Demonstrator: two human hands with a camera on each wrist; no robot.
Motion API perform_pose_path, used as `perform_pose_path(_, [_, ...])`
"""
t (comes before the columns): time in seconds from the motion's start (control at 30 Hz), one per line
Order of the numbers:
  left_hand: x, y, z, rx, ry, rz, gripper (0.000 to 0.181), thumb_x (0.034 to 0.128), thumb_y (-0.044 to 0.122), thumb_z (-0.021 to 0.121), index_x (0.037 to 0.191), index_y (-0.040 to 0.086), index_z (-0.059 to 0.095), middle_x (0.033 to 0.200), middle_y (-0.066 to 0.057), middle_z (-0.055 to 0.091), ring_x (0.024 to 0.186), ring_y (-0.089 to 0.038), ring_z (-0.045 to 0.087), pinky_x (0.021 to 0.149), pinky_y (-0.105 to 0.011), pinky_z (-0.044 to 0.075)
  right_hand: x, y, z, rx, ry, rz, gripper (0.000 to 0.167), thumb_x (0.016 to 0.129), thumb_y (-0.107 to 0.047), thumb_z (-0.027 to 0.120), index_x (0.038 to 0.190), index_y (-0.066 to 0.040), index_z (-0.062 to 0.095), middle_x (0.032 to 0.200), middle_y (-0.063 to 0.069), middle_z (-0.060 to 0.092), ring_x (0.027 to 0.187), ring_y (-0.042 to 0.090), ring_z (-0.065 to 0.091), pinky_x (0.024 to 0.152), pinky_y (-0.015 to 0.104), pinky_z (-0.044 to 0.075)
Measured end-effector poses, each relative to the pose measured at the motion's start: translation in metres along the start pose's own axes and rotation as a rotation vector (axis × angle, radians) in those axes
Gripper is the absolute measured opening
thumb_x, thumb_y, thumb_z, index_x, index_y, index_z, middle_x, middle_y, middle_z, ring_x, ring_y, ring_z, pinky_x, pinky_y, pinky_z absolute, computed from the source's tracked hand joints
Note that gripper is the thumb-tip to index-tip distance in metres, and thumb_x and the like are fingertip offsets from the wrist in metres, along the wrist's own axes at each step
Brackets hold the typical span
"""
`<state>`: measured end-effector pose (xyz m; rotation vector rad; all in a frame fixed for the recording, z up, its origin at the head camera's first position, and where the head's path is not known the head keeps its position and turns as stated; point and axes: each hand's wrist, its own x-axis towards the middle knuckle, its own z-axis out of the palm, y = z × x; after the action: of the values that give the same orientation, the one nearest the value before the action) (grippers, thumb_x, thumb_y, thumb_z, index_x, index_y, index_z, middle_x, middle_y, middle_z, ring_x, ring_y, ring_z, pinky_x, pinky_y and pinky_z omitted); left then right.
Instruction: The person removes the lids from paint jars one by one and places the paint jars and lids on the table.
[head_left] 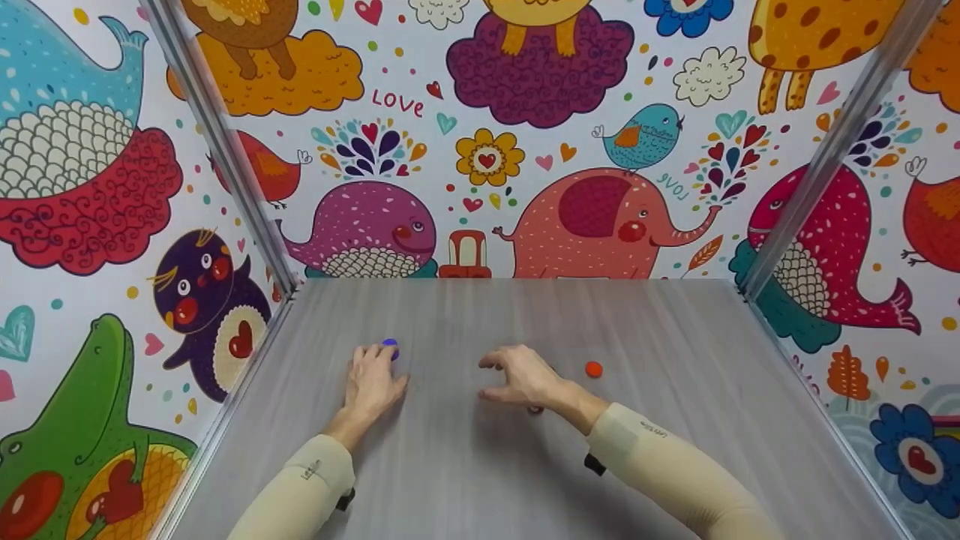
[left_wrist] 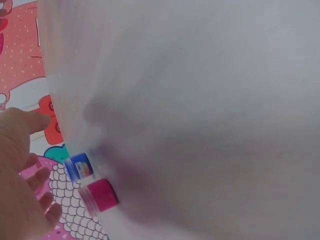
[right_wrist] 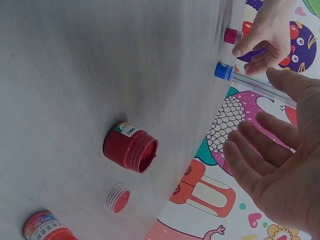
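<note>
red jar (right_wrist: pixel 119 148), upright, near right hand (right_wrist: pixel 287 177), apart

Lid (right_wrist: pixel 118 199) beside jar (right_wrist: pixel 121 146) on table (right_wrist: pixel 60 100)

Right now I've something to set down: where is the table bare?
Bare: the table between left hand and right hand, and right of the right sleeve. Crowded: around the right hand, with an open red jar and loose cap; by the left hand, with blue jar and magenta jar.

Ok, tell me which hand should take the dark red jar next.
Probably the right hand: it looks empty and is nearer the dark red jar, while the left hand is over by the blue jar and magenta jar.
</note>
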<state>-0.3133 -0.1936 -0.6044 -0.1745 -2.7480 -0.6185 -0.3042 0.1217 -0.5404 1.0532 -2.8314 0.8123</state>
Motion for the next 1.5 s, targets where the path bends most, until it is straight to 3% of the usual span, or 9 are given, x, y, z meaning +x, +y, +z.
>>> perform_pose_path(0.27, [0.002,-0.011,-0.002,-0.011,0.018,-0.076,0.06,0.0895,0.021,0.093,0.139,-0.004,0.071,0.137,-0.029,0.074,0.129,-0.051,0.062,0.113,-0.067,0.051,0.005,-0.008,0.004,0.019,-0.001,-0.019,0.044,0.098,-0.032,0.085,0.135,-0.01,0.079,0.13,0.011,0.083,0.118,0.03,0.079,0.099,0.05,0.066])
perform_pose_path(0.63, [-0.002,-0.022,-0.002,-0.099,-0.024,-0.222,0.063,0.0931,0.019,0.088,0.147,-0.003,0.066,0.14,-0.03,0.071,0.134,-0.052,0.061,0.117,-0.066,0.049,0.008,-0.013,0.008,0.031,-0.018,-0.066,0.043,0.1,-0.033,0.085,0.136,-0.01,0.078,0.13,0.01,0.083,0.117,0.029,0.079,0.099,0.049,0.066])
perform_pose_path(0.9, [-0.007,-0.03,0.003,-0.13,-0.008,-0.236,0.062,0.0931,0.018,0.087,0.147,-0.004,0.066,0.127,-0.029,0.074,0.126,-0.051,0.064,0.112,-0.064,0.049,0.011,-0.015,0.01,0.027,-0.025,-0.058,0.044,0.099,-0.029,0.085,0.138,-0.009,0.077,0.13,0.009,0.082,0.119,0.028,0.078,0.099,0.048,0.066])
perform_pose_path(1.1, [-0.009,-0.037,0.005,-0.123,-0.009,-0.257,0.062,0.0938,0.021,0.086,0.143,-0.009,0.065,0.137,-0.034,0.072,0.133,-0.054,0.063,0.117,-0.064,0.047,0.012,-0.018,0.012,0.01,-0.028,-0.033,0.044,0.099,-0.031,0.085,0.137,-0.011,0.078,0.132,0.009,0.082,0.118,0.028,0.079,0.099,0.047,0.066])
perform_pose_path(1.23, [-0.009,-0.039,0.005,-0.133,-0.035,-0.307,0.065,0.0949,0.024,0.086,0.147,-0.008,0.064,0.143,-0.035,0.07,0.138,-0.055,0.061,0.12,-0.065,0.047,0.011,-0.02,0.012,0.016,-0.031,-0.023,0.044,0.099,-0.031,0.086,0.138,-0.011,0.078,0.132,0.008,0.082,0.119,0.028,0.078,0.099,0.046,0.066])
perform_pose_path(1.5, [-0.01,-0.045,0.006,-0.129,-0.043,-0.357,0.067,0.0941,0.026,0.085,0.148,-0.007,0.064,0.144,-0.035,0.07,0.136,-0.056,0.064,0.119,-0.066,0.049,0.009,-0.021,0.012,0.016,-0.031,-0.049,0.043,0.099,-0.03,0.086,0.137,-0.011,0.078,0.129,0.008,0.083,0.117,0.026,0.078,0.099,0.045,0.067])
